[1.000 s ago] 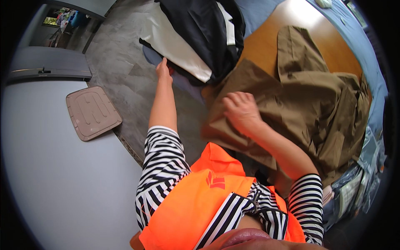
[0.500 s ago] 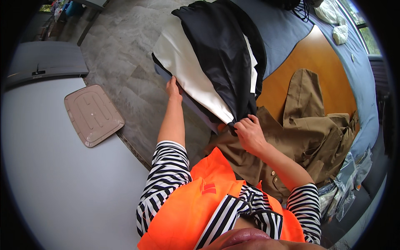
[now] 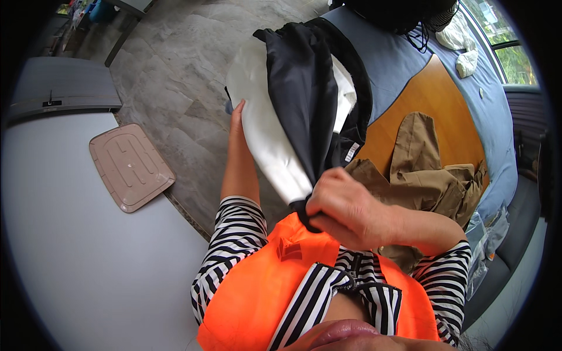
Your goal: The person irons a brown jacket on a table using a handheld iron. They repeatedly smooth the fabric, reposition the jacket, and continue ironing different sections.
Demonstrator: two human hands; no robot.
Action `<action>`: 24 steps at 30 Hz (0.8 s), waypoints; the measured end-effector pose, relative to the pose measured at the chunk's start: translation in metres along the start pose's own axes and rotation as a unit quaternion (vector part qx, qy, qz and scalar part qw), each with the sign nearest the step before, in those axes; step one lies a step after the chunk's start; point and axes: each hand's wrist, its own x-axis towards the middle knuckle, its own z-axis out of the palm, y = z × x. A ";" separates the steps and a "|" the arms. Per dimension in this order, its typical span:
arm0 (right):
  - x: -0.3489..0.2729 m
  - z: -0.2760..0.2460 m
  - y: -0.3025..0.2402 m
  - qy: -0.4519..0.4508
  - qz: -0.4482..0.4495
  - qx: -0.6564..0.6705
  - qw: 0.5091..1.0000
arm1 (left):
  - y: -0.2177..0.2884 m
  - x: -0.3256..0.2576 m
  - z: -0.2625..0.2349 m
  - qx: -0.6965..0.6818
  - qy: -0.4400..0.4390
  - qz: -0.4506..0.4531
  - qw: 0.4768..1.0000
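Observation:
A black-and-white satin garment (image 3: 301, 88) hangs in front of me, gathered toward its near end. My right hand (image 3: 351, 205) is closed around that dark gathered end, close to my orange vest. On the garment's left side my left hand (image 3: 236, 120) holds the white edge; its thumb shows, while the other fingers are hidden by the cloth. A small white label (image 3: 352, 152) shows on the black part, beyond my right hand. To the right, a brown garment (image 3: 418, 158) with a sleeve stretched out lies partly behind my right forearm.
Under the brown garment is a wooden board (image 3: 448, 111) on a blue cloth (image 3: 377, 52). A black bag (image 3: 398, 14) and white cloth (image 3: 462, 44) lie at the far right. Clear plastic packaging (image 3: 486, 245) sits at the right. A pinkish lid (image 3: 132, 167) rests on the white surface (image 3: 70, 234) at left.
My right hand has pulled the gathered end nearer and lifted it toward my chest. More of the brown garment is covered by my arm, and the white label has come into sight.

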 end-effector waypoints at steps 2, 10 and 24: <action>0.009 0.004 -0.009 -0.020 -0.010 0.077 0.997 | 0.030 -0.020 0.011 0.040 -0.007 0.003 0.999; -0.002 -0.065 0.020 0.330 0.193 0.232 0.895 | 0.213 0.060 0.153 0.142 -0.034 0.265 0.953; -0.198 -0.046 0.226 0.487 0.456 0.266 0.696 | 0.025 0.105 0.125 0.338 -0.005 0.264 0.903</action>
